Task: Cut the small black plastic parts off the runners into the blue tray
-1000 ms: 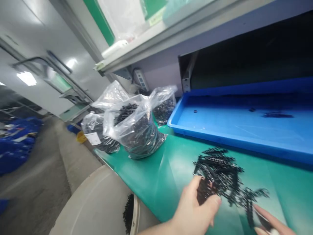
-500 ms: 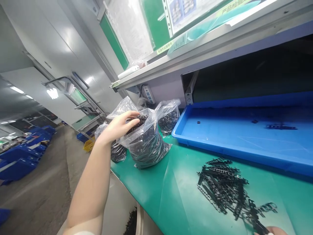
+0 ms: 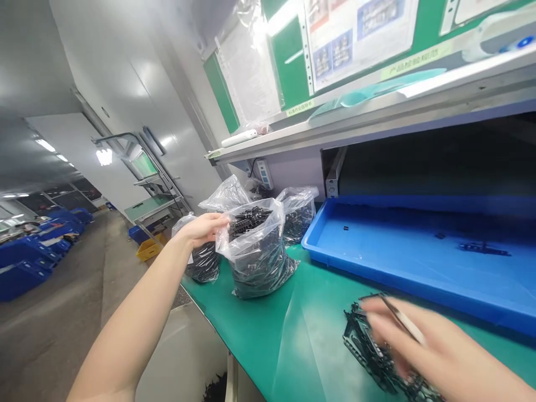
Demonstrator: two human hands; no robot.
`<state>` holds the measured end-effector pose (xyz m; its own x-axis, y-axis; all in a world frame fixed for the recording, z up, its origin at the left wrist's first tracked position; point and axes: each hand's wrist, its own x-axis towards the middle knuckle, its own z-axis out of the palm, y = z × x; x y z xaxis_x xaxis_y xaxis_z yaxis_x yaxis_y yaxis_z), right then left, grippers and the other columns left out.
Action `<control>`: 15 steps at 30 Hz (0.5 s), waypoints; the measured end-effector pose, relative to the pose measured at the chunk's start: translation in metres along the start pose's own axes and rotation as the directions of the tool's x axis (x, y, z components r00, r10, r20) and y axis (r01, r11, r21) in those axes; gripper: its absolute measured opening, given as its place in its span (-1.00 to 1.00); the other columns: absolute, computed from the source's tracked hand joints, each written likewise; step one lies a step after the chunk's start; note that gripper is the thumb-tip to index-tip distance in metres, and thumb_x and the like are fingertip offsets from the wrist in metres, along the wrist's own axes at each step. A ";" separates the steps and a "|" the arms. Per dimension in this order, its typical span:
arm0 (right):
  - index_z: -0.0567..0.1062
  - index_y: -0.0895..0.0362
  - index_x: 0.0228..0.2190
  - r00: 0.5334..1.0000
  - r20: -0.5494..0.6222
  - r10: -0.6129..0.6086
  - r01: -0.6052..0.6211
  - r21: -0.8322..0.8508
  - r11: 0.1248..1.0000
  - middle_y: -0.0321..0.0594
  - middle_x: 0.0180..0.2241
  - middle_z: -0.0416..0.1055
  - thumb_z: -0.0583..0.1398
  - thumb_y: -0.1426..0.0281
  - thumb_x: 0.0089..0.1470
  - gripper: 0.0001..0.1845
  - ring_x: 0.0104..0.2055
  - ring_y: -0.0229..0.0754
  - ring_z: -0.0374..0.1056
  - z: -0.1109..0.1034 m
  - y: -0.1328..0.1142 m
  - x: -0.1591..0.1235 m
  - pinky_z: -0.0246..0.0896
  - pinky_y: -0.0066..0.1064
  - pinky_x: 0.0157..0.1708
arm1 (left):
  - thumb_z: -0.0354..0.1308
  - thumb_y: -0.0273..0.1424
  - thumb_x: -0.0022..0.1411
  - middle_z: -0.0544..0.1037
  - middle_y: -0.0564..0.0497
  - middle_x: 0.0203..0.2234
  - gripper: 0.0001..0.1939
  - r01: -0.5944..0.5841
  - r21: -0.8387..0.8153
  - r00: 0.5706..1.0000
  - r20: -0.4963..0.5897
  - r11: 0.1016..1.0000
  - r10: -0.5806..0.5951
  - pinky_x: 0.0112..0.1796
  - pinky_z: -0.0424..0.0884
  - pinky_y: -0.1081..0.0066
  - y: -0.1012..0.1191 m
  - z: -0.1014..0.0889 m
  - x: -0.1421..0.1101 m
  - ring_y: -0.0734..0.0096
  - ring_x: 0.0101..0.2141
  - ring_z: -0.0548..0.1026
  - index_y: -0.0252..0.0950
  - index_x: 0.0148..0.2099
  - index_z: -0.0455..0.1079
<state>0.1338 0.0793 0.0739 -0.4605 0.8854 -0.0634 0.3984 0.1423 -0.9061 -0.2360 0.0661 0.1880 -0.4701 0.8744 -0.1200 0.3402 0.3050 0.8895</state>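
My left hand (image 3: 202, 230) rests at the mouth of a clear plastic bag (image 3: 259, 268) packed with black plastic strip parts, its fingers against the bag's rim. Nothing shows in that hand. My right hand (image 3: 422, 340) is motion-blurred over a loose pile of the same black parts (image 3: 355, 340) on the green mat (image 3: 251, 329). A slim pale tool (image 3: 404, 321) with a dark tip lies between its fingers, perhaps tweezers. The hand hides much of the pile.
Several more filled bags (image 3: 299, 215) stand behind, and a blue tray (image 3: 377, 268) with a few black parts lies along the back. A shelf (image 3: 335, 131) runs overhead. Below the mat's edge, a pale bin (image 3: 184, 357) holds black parts. Blue crates (image 3: 25, 265) line the floor far left.
My left hand has gone from the pile, where it held a clump of parts, to the bag's mouth, and no clump shows now. My right hand has moved up over the pile.
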 end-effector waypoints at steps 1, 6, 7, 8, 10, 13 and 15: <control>0.48 0.09 -0.37 0.995 0.080 0.056 -0.064 0.100 0.993 -0.25 -0.67 0.43 0.14 0.15 -0.03 -0.71 -0.64 -0.22 0.32 0.005 -0.029 0.020 0.10 -0.53 -0.74 | 0.33 -0.39 -0.18 0.37 0.09 -0.68 -0.78 -0.008 -0.070 1.000 0.022 0.998 0.010 -0.59 0.32 0.51 0.001 -0.003 0.000 0.53 -0.67 0.33 -0.37 -0.53 0.34; 0.34 0.27 -0.22 0.970 0.185 0.156 -0.221 0.413 0.884 -0.04 -0.25 0.39 0.02 0.24 0.17 -0.67 -0.43 -0.29 0.39 0.049 -0.120 0.119 0.02 -0.61 -0.76 | 0.23 -0.56 -0.09 0.36 0.07 -0.72 -0.86 -0.035 -0.296 0.997 0.051 0.955 0.052 -0.59 0.36 0.48 0.009 -0.023 -0.008 0.54 -0.69 0.33 -0.39 -0.57 0.31; 0.34 0.26 -0.20 0.967 0.200 0.155 -0.227 0.413 0.882 -0.10 -0.26 0.39 0.03 0.25 0.17 -0.68 -0.42 -0.30 0.37 0.056 -0.128 0.131 0.15 -0.57 -0.67 | 0.22 -0.58 -0.08 0.36 0.06 -0.73 -0.86 -0.041 -0.319 0.997 0.049 0.947 0.060 -0.64 0.33 0.52 0.011 -0.028 -0.010 0.55 -0.71 0.32 -0.40 -0.58 0.31; 0.35 0.24 -0.19 0.965 0.213 0.150 -0.228 0.410 0.883 -0.15 -0.27 0.38 0.05 0.28 0.16 -0.71 -0.41 -0.30 0.36 0.062 -0.135 0.141 0.25 -0.51 -0.58 | 0.21 -0.60 -0.08 0.35 0.06 -0.75 -0.84 -0.049 -0.338 0.997 0.045 0.940 0.069 -0.68 0.29 0.55 0.012 -0.033 -0.011 0.57 -0.73 0.29 -0.40 -0.59 0.30; 0.36 0.21 -0.19 0.963 0.233 0.133 -0.219 0.400 0.890 -0.22 -0.28 0.37 0.09 0.33 0.14 -0.76 -0.39 -0.29 0.35 0.066 -0.147 0.150 0.32 -0.40 -0.45 | 0.20 -0.64 -0.05 0.28 0.11 -0.80 -0.81 -0.062 -0.367 0.996 0.033 0.928 0.080 -0.74 0.21 0.61 0.014 -0.042 -0.014 0.65 -0.78 0.22 -0.41 -0.61 0.28; 0.37 0.22 -0.18 0.969 0.228 0.093 -0.178 0.386 0.905 -0.20 -0.24 0.37 0.12 0.37 0.12 -0.77 -0.33 -0.25 0.35 0.060 -0.163 0.149 0.33 -0.35 -0.39 | 0.12 -0.66 0.07 0.18 0.21 -0.83 -0.79 -0.065 -0.389 0.997 0.008 0.919 0.074 -0.77 0.11 0.67 0.018 -0.052 -0.017 0.72 -0.81 0.12 -0.42 -0.57 0.27; 0.36 0.22 -0.17 0.980 0.188 0.065 -0.135 0.384 0.914 -0.17 -0.20 0.36 0.13 0.37 0.11 -0.75 -0.29 -0.22 0.35 0.055 -0.169 0.148 0.33 -0.32 -0.35 | 0.06 -0.64 0.15 0.15 0.25 -0.80 -0.79 -0.057 -0.394 0.998 -0.004 0.917 0.060 -0.79 0.08 0.69 0.020 -0.053 -0.018 0.74 -0.81 0.09 -0.41 -0.53 0.25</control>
<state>-0.0455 0.1613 0.1950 -0.5746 0.7936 -0.2000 0.1215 -0.1590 -0.9798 -0.2638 0.0367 0.2316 -0.4525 0.8894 -0.0646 0.0175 0.0813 0.9965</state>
